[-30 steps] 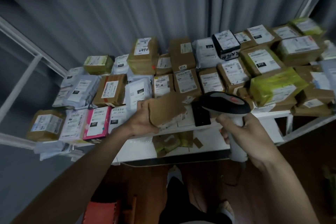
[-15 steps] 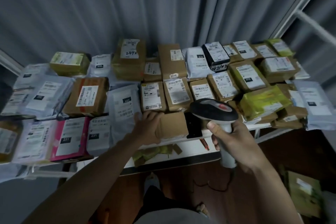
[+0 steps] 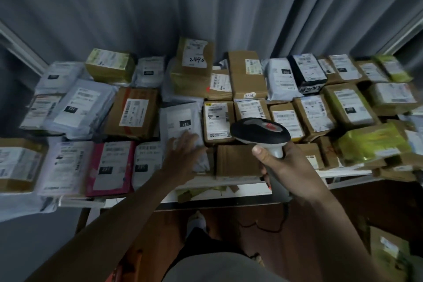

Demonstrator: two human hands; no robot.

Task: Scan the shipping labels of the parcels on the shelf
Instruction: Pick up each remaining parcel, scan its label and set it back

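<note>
Head view: left hand [image 3: 183, 155] spread flat on soft, light grey mailer [image 3: 183, 126], right hand [image 3: 290, 167] gripping scanner [image 3: 261, 131]; best pinched at edge.

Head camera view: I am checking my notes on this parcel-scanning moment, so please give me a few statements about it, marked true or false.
1. The right hand grips the black and grey handheld barcode scanner. True.
2. The left hand lifts a brown box off the shelf. False: its fingers lie straight on the white plastic mailer bag.
3. The pink flat parcel lies in the front row, to the left of the left hand. True.
4. The plain brown cardboard box at the white shelf's front edge shows a large white label on top. False: its top shows bare cardboard.
5. The black box with a white label sits in the back row. True.
</note>
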